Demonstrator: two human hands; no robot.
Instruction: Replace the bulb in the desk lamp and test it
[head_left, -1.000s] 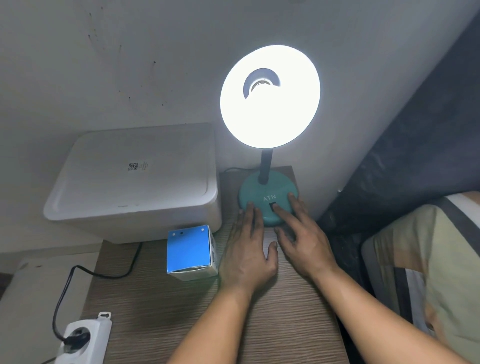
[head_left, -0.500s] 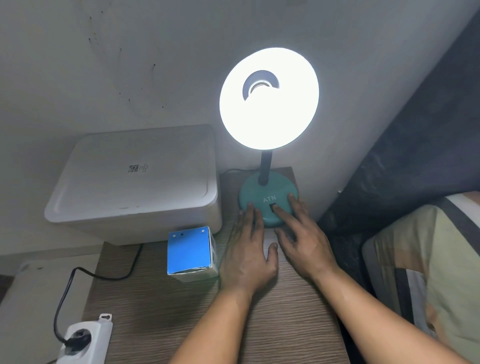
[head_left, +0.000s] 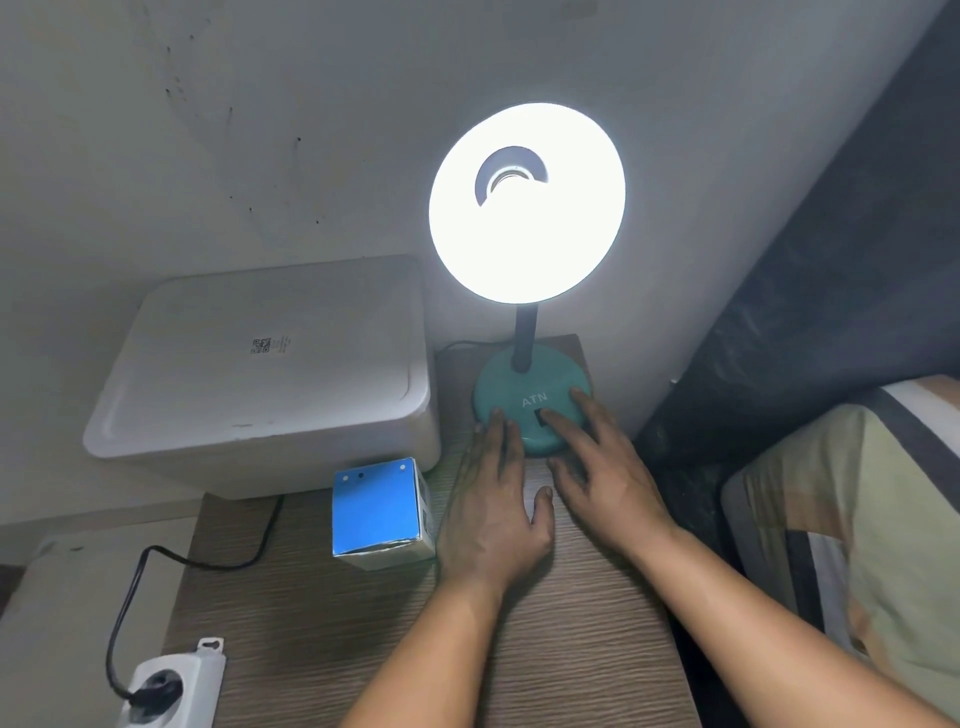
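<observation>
Two bare forearms reach forward over a wood-grain table (head_left: 571, 649). The left hand (head_left: 493, 509) lies flat, fingers straight, tips touching the lamp's (head_left: 527, 202) teal base (head_left: 514, 387). The right hand (head_left: 605, 467) spreads relaxed, holding nothing, forefinger on the base's black switch (head_left: 540, 417). The lamp stands upright at the table's far edge, its round shade glaring white toward the viewer.

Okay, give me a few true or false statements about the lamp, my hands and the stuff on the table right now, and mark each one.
1. The lamp is lit. True.
2. The right hand has a finger on the switch on the lamp base. True.
3. The left hand holds the blue box. False: it lies flat on the table, fingertips at the base.
4. The white bin stands right of the lamp. False: left.
5. A black plug sits in the power strip. True.
</observation>
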